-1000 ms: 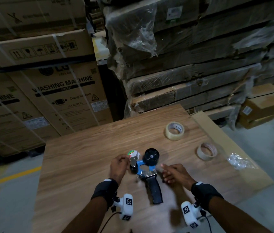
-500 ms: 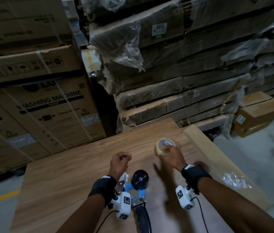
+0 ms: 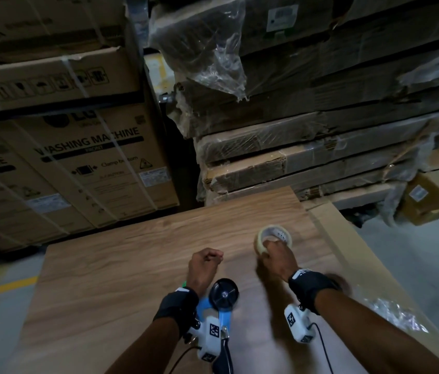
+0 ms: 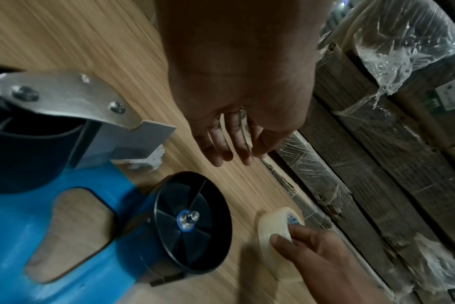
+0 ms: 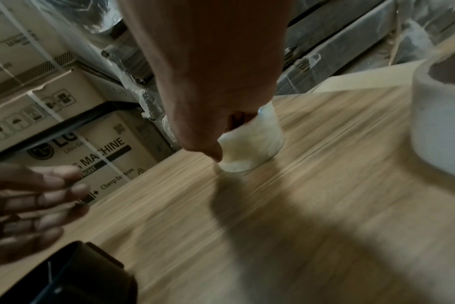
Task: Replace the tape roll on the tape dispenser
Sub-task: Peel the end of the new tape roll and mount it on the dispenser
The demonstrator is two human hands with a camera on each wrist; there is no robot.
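Observation:
The new clear tape roll stands on the wooden table, far right of centre. My right hand grips it, thumb on the outer wall and fingers in the core, which the right wrist view shows at the tape roll. The tape dispenser lies near me, with a blue frame, an empty black hub and a black handle. My left hand hovers just beyond the dispenser, fingers loosely curled and holding nothing. A second, pale roll sits right of my right wrist.
Strapped washing machine cartons stand beyond the table's left far edge. Wrapped flat cardboard stacks rise behind its far edge. A cardboard sheet juts from under the table's right side, with crumpled clear plastic on it.
My right hand left the dispenser, reached forward to the far tape roll and took hold of it. My left hand let go of the dispenser and moved forward.

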